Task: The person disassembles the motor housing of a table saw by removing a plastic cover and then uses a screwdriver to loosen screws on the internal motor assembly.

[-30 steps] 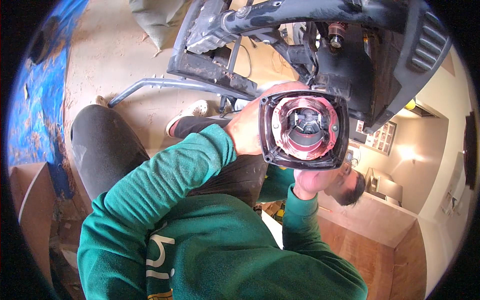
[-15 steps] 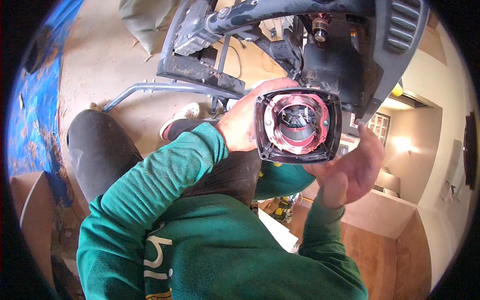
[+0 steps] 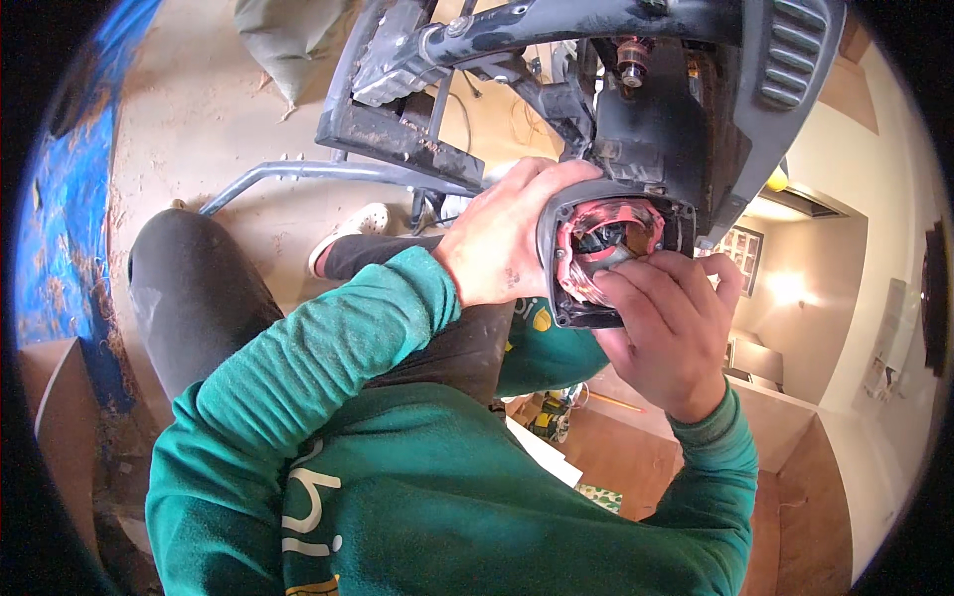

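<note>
A black, roughly square motor housing (image 3: 588, 316) faces me with its open end, tilted slightly to the right. Inside sits a ring-shaped stator (image 3: 628, 211) with reddish rims and copper-coloured windings around a hollow centre. My left hand (image 3: 502, 240) is wrapped round the housing's left side, thumb along the top edge. My right hand (image 3: 674, 333) bends its fingers over the lower right rim, the tips reaching the stator's edge; what exactly they press on is partly hidden. Above the housing, a machine with a dark metal frame (image 3: 586, 28) shows a round metal shaft end (image 3: 633, 65).
A grey tubular leg (image 3: 298, 171) stretches left from the machine across the dusty floor. A blue tarp (image 3: 75, 248) lies at the far left, a grey-green bag (image 3: 288, 40) at the top. Tools and a white sheet (image 3: 542, 452) lie below my right forearm.
My right hand has come up from beside the housing onto its lower right rim and the stator. The housing has shifted slightly right and turned, with my left hand still holding it.
</note>
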Tool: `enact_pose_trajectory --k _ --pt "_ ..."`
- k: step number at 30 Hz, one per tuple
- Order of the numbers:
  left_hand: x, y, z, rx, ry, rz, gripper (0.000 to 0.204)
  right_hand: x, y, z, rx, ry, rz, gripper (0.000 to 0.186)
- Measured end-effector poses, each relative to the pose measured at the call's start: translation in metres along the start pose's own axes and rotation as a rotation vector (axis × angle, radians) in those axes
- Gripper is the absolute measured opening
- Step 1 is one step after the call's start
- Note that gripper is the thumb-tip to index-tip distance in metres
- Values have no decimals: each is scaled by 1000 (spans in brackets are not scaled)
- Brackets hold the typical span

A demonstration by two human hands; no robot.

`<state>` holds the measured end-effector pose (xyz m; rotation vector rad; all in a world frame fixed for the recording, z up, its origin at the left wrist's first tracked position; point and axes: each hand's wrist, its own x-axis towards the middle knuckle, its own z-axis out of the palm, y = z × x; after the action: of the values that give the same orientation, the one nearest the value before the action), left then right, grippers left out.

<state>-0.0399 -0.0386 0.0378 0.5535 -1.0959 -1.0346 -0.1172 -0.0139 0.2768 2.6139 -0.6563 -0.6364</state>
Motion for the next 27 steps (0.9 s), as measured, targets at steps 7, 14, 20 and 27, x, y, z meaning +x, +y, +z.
enact_pose_trajectory --k 7,14,20,27 --pt "1 12 -3 48 -53 -102 99 5 -4 6 -19 -22 15 53" --pt "0 12 -2 138 -35 -123 98 4 0 10 0 -48 -1 49" --pt "2 8 -2 140 -33 -76 96 1 5 16 3 -2 -25 41" --pt "3 5 -3 150 -32 -45 94 -1 6 20 14 -11 -42 44"
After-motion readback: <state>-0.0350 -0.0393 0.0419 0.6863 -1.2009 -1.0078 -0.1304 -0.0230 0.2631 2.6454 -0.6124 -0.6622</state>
